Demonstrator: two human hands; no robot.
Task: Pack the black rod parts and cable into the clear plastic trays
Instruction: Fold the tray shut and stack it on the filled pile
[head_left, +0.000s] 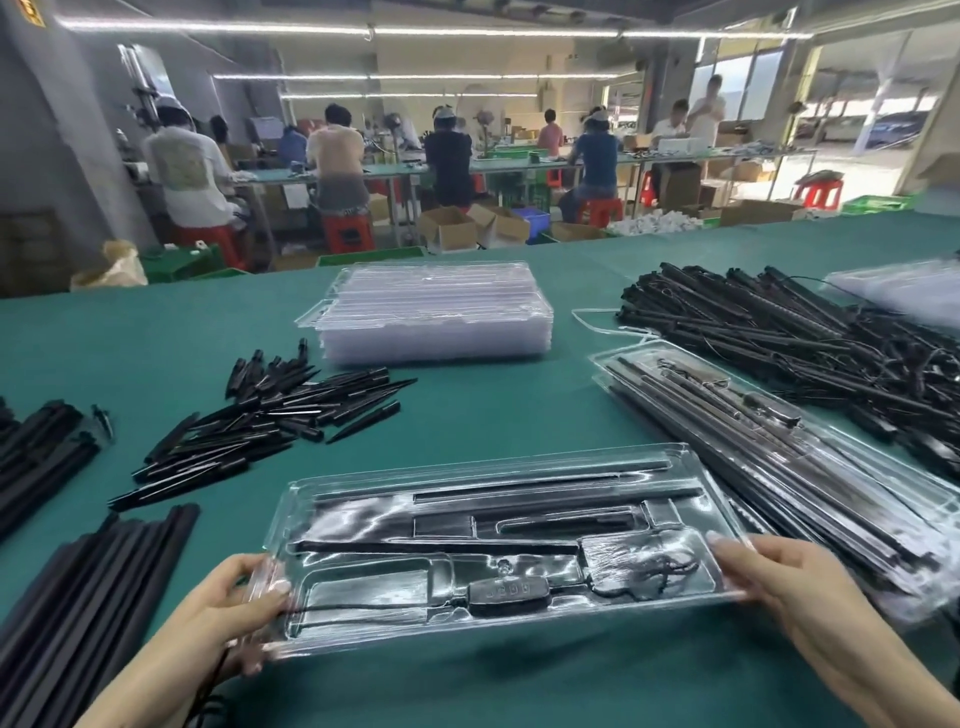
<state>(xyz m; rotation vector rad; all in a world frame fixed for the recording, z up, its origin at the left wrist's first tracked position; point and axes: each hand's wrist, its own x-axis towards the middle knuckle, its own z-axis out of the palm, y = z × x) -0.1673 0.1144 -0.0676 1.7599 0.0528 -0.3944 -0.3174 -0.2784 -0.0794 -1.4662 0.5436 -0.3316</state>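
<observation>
A clear plastic tray (498, 457) lies in front of me on the green table, holding black rods (519, 493), a black controller with cable (506, 592) and a coiled cable (644, 569). My left hand (244, 597) grips the tray's left end with thumb on top and fingers curled under. At the tray's right end, my right hand (769, 577) holds the rim the same way. A thin black cable (213, 680) trails down by my left wrist.
A stack of empty clear trays (436, 312) stands at mid-table. Packed trays (779, 457) lie stacked to the right, beside a heap of rods with cables (810, 343). Pointed black spikes (260, 421) and long black rods (88, 597) lie left. People work at benches behind.
</observation>
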